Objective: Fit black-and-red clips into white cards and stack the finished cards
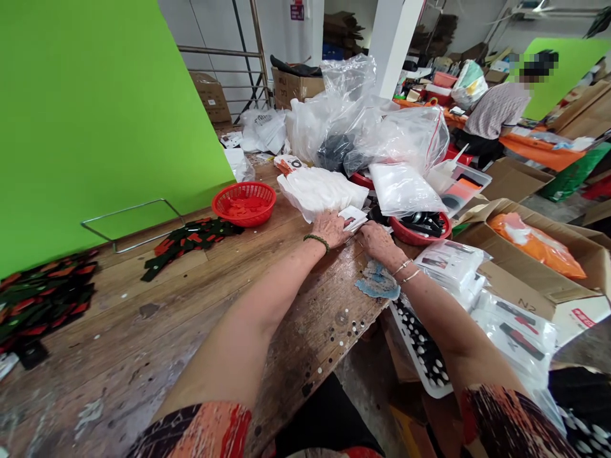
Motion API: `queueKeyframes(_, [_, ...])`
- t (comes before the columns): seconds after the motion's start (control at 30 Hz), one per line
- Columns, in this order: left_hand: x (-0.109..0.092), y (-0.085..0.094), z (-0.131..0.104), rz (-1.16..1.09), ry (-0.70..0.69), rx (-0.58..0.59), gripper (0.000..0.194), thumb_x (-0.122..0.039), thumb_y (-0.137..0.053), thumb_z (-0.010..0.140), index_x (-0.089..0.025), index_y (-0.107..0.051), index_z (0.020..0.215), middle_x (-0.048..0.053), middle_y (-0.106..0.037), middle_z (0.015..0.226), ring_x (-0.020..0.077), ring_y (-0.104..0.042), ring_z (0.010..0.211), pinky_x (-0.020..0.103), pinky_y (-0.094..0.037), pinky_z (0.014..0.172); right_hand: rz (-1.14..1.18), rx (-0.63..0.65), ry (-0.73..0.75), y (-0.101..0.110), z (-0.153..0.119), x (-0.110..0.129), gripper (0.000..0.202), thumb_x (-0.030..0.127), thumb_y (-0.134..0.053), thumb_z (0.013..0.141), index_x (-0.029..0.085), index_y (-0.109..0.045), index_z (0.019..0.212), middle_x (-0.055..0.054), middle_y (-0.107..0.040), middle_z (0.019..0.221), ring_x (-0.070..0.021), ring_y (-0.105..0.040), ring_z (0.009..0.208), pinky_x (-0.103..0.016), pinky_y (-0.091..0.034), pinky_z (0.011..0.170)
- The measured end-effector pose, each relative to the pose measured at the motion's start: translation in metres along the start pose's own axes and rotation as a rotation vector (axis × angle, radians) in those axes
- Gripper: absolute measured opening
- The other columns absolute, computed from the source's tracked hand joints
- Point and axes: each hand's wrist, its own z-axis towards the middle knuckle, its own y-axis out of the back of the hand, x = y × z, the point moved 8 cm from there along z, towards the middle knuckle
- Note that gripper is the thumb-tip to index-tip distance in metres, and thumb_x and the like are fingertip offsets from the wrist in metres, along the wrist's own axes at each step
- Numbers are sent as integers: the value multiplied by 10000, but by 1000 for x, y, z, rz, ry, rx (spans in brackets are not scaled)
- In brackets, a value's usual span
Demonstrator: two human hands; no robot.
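My left hand (330, 230), with a dark green braided bracelet on its wrist, is closed at the edge of a small stack of white printed cards (354, 217). My right hand (380, 243), wearing thin bracelets, is just right of the cards with its fingers bent together; whatever they pinch is hidden. Behind my left hand lies a spread pile of thin white bags (322, 191). A clear plastic packet (405, 189) rests over a red basket (414, 236) of black items beyond my right hand. Beneath my right wrist is a blue, worn cloth (378, 281).
A red basket (244, 203) of red pieces stands left on the wooden table (191, 337), near piles of dark green and red strips (52, 299). Bulky clear bags (334, 114) fill the back. Cartons (548, 254) and packed goods (515, 324) crowd the right. Another person (499, 111) sits beyond.
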Motion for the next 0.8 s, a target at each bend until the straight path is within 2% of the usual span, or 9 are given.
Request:
queueKeyframes(0.07, [-2, 4, -3, 7, -14, -28, 491, -527, -546, 889, -153, -649, 1191, 145, -605, 1264, 320, -511, 1194, 423, -408, 959, -35, 8, -14, 14, -22, 6, 293, 248, -400, 988, 113, -655, 1034, -178, -605, 1112, -264, -560, 988, -367, -438, 859])
queueKeyframes(0.2, [-4, 5, -6, 10, -23, -17, 480, -525, -585, 868, -166, -634, 1182, 126, -617, 1260, 313, -498, 1200, 425, -397, 980, -61, 19, 72, 34, -79, 26, 231, 241, -460, 962, 164, -646, 1077, -131, -610, 1105, -256, -552, 1004, -363, -430, 901])
queueKeyframes(0.37, [-8, 9, -9, 13, -44, -39, 472, -495, -618, 850, -149, -638, 1171, 145, -598, 1276, 322, -476, 1212, 433, -397, 965, -92, -19, 54, 23, -129, 32, 219, 290, -540, 935, 173, -651, 1083, -148, -575, 1261, -298, -510, 1086, -416, -419, 934])
queueKeyframes(0.5, [-9, 11, -12, 23, -49, -91, 442, -481, -627, 836, -155, -656, 1134, 150, -616, 1238, 324, -469, 1204, 443, -379, 974, -77, -99, -25, 9, -143, 34, 276, 300, -550, 936, 191, -634, 1174, -142, -553, 1330, -321, -482, 1135, -440, -418, 931])
queueKeyframes(0.63, [-9, 12, -12, 52, -51, -158, 478, -495, -618, 831, -143, -646, 1153, 155, -620, 1237, 319, -452, 1217, 445, -346, 998, -58, -175, -37, 1, -146, 38, 345, 267, -540, 939, 172, -595, 1266, -143, -559, 1343, -333, -465, 1165, -455, -415, 939])
queueKeyframes(0.8, [-4, 3, -7, 15, 12, -88, 495, -545, -581, 847, -135, -676, 1108, 150, -656, 1184, 307, -463, 1202, 432, -340, 990, 1, -281, -30, -5, -145, 32, 354, 237, -475, 963, 141, -574, 1289, -156, -588, 1286, -306, -488, 1145, -441, -415, 953])
